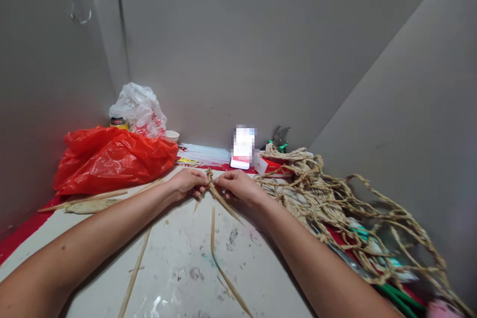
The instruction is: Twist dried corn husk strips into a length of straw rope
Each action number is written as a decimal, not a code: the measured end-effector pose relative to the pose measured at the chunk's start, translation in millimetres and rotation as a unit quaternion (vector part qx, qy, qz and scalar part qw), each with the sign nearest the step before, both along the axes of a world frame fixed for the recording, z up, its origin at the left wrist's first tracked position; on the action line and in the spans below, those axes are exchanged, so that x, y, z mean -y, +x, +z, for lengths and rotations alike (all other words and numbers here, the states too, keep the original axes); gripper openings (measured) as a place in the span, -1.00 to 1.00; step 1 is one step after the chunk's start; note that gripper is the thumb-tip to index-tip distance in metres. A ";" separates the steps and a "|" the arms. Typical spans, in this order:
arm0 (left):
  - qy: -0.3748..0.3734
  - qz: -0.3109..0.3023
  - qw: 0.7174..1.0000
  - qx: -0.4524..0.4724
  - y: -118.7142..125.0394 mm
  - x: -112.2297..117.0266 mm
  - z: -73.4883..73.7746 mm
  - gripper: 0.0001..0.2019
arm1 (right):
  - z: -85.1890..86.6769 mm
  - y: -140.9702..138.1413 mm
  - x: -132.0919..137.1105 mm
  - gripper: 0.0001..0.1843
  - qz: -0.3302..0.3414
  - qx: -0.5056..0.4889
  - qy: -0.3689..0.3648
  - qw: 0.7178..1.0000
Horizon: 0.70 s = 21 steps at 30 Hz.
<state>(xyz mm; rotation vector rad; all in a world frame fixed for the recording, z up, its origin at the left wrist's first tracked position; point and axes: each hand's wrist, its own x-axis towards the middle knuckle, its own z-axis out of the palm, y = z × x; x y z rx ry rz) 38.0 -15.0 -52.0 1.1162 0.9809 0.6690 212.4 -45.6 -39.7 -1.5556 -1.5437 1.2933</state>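
Note:
Between my two hands is a short braid of dry, tan plant fibre (209, 175), with loose strands fanning down below it. My left hand (189, 183) pinches it from the left side, thumb and fingers closed. From the right, my right hand (238, 185) grips it with thumb and forefinger pressed together. One loose strand end (228, 206) slants down to the right under my right hand. On the board below lies a long separate fibre strip (219, 263), and another strip (136, 271) lies nearer my left forearm.
A red plastic bag (115, 159) and a white bag (139, 109) sit at the back left, with a small white cup (172, 135) beside them. A lit phone (243, 148) leans at the wall. Pruning shears (280, 139) and a heap of braided rope (320, 198) lie right.

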 end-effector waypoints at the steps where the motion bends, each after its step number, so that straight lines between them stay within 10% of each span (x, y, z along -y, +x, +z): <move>1: 0.001 -0.005 1.000 0.003 -0.6 0.3 0.0 -0.85 | -1.4 -2.7 0.2 -0.77 -0.008 -0.008 0.008 1.000; 21: 0.039 -0.010 0.998 -0.045 -2.3 3.0 0.6 -0.88 | -18.5 -21.8 -3.0 -0.88 -0.088 -0.170 -0.030 0.981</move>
